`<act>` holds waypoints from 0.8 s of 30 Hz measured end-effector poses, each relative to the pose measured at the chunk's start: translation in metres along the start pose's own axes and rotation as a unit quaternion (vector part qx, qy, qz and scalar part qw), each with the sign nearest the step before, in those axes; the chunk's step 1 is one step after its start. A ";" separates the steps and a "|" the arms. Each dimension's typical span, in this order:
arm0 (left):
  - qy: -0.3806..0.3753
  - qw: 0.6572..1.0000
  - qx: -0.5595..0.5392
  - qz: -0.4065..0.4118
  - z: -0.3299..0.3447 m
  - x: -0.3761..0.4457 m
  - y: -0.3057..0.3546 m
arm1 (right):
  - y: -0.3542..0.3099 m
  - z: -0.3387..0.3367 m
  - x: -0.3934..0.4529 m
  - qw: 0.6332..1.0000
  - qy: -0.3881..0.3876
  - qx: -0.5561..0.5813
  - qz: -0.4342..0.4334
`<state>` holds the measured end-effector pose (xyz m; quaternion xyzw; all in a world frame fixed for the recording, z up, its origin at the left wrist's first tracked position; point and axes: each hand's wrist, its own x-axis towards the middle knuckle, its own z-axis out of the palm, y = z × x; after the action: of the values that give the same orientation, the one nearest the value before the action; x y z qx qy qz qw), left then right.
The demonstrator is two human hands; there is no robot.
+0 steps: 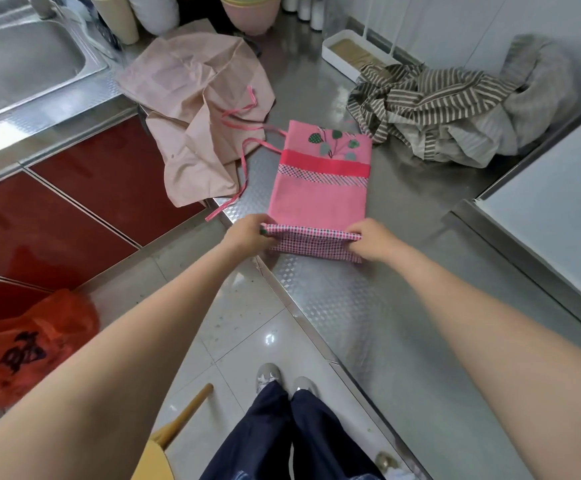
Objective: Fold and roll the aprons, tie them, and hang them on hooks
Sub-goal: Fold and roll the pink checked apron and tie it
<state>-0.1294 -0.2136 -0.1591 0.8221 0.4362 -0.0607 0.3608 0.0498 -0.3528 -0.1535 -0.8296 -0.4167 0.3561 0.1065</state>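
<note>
the pink apron lies folded into a long strip on the steel counter, its near end at the counter's front edge. the left hand pinches the left end of the checked roll started there, fingers curled round the fabric. the right hand grips the right end the same way, fingertips tucked under the fold. a beige apron lies crumpled toward the counter's left edge beside the sink, and a striped apron is heaped near the back right corner.
</note>
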 end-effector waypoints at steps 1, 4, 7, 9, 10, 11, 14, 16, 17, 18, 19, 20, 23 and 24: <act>0.001 0.999 -0.041 -0.027 0.002 -0.001 -0.001 | 0.003 0.000 -0.001 0.999 -0.021 0.033 0.025; 0.010 0.994 -0.066 -0.084 0.012 -0.007 -0.003 | 0.004 0.006 -0.007 0.983 -0.069 0.118 0.120; 0.009 0.996 -0.019 -0.086 0.023 -0.013 -0.003 | 0.006 0.011 -0.009 0.978 -0.071 0.118 0.154; 0.016 0.996 -0.028 -0.086 0.025 -0.016 0.001 | 0.004 0.011 -0.010 0.979 -0.072 0.099 0.162; 0.030 0.996 -0.010 -0.078 0.026 -0.019 0.003 | 0.003 0.012 -0.010 0.980 -0.071 0.088 0.166; 0.055 0.996 0.035 -0.059 0.027 -0.021 0.006 | 0.002 0.013 -0.009 0.981 -0.065 0.073 0.167; 0.137 0.956 0.237 0.108 0.032 -0.029 0.013 | 0.000 0.015 -0.008 0.983 -0.049 0.049 0.173; 0.064 0.921 0.314 0.223 0.037 -0.033 0.014 | 0.000 0.015 -0.008 0.980 -0.053 0.062 0.183; 0.005 0.905 0.348 0.244 0.041 -0.034 0.013 | -0.001 0.015 -0.010 0.979 -0.053 0.064 0.187; -0.044 0.891 0.382 0.241 0.046 -0.035 0.012 | -0.002 0.015 -0.012 0.980 -0.051 0.052 0.184; -0.070 0.880 0.410 0.228 0.049 -0.033 0.012 | -0.001 0.014 -0.014 0.984 -0.045 0.019 0.174; -0.079 0.875 0.427 0.215 0.050 -0.032 0.014 | -0.001 0.013 -0.016 0.986 -0.033 -0.040 0.156; -0.084 0.866 0.451 0.198 0.045 -0.027 0.024 | -0.007 0.011 -0.028 0.972 0.076 -0.212 0.066; -0.079 0.864 0.454 0.202 0.043 -0.026 0.026 | -0.008 0.013 -0.030 0.963 0.101 -0.249 0.014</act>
<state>-0.1162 -0.2677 -0.1657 0.9576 0.1550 -0.2425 -0.0151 0.0242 -0.3724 -0.1438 -0.8673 -0.4675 0.1572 -0.0668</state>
